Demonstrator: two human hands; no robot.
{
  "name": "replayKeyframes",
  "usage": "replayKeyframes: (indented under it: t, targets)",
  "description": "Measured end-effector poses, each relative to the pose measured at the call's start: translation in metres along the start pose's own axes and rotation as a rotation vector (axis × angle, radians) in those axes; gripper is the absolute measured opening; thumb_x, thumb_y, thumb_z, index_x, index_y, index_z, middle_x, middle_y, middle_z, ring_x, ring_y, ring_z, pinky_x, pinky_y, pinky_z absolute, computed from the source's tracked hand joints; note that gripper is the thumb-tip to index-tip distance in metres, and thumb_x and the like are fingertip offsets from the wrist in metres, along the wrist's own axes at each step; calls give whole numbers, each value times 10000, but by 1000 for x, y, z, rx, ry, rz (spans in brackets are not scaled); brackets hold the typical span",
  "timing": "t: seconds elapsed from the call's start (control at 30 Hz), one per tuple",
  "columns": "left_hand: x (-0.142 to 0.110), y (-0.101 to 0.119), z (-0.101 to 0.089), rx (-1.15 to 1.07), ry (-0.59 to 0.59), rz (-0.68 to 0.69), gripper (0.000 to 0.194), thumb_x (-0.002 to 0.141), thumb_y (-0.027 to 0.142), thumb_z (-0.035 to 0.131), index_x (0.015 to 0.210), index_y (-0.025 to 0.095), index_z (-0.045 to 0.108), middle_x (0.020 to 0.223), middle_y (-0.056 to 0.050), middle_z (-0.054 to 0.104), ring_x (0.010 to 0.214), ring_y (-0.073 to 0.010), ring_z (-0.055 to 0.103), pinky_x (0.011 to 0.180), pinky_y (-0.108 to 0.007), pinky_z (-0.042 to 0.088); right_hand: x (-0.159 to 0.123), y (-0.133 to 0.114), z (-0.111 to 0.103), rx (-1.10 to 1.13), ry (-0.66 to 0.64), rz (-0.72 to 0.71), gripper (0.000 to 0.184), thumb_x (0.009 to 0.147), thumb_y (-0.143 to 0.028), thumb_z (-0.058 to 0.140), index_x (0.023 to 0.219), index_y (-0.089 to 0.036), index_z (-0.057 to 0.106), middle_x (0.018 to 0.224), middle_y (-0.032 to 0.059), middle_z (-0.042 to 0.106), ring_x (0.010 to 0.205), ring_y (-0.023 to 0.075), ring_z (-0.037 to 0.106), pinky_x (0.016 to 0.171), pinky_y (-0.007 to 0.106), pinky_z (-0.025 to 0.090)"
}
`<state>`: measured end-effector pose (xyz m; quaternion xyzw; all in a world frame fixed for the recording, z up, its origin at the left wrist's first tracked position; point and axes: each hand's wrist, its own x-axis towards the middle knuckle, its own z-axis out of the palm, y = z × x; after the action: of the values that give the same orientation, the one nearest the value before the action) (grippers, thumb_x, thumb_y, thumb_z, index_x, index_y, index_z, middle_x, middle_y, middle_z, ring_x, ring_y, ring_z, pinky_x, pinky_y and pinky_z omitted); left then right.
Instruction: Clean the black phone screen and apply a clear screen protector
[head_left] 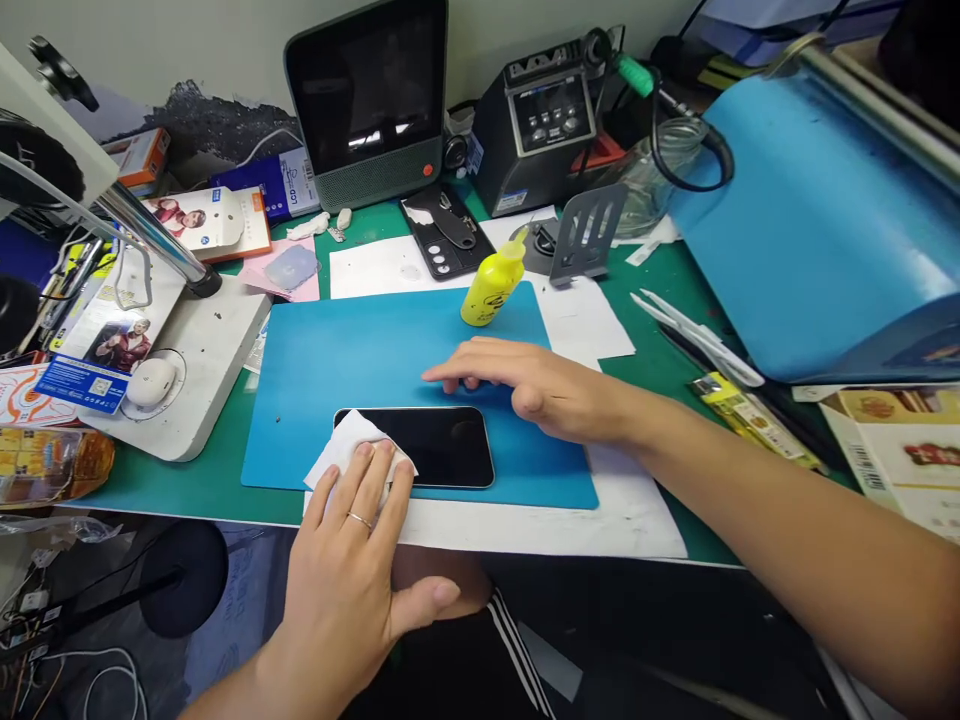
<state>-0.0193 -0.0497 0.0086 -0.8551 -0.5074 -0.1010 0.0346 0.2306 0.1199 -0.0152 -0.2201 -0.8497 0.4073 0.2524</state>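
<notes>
A smartphone (455,447) with a dark screen lies flat on the blue mat (337,350). My left hand (352,540), with a ring on one finger, holds a folded white tissue (337,450) under its fingertips. It presses the tissue onto the left part of the screen; the thumb points out to the side. Just beyond the phone's right end, my right hand (525,385) is open and empty above the mat, its index finger stretched out to the left. A yellow dropper bottle (493,285) stands upright behind the right hand.
Behind the mat are a smart display (371,100), a black soldering station (532,125) and a grey phone stand (590,235). White tweezers (705,340) lie to the right, near a large blue rolled sheet (810,220). A white stand base (202,360) occupies the left.
</notes>
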Motion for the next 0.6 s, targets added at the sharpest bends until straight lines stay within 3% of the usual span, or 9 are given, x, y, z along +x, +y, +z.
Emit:
replayKeyframes:
  t: [0.23,0.47,0.6]
  targets:
    - [-3,2,4,-12,28,9,687,1095,584,285,1512,111,558,1598,-135,546,1506,-310,483,1280,-416,262,-1,5,2,16,11,-7,1024,897,-891,130,1388,-176,674,1041,122,690,925,245,581,865,393,459]
    - [3,0,0,-17,-42,49,616,1058,485,433,1535,103,511,1607,-173,521,1503,-375,476,1197,-486,406,-1,3,1,20,12,-13,1022,888,-904,128,1373,-193,680,1036,115,695,942,251,589,865,406,460]
    - [1,-2,-1,13,-46,63,608,1061,449,423,1546,87,484,1608,-178,519,1502,-365,479,1186,-490,423,-1,1,0,27,0,-9,1036,888,-906,134,1363,-166,682,1057,125,701,960,256,594,863,410,461]
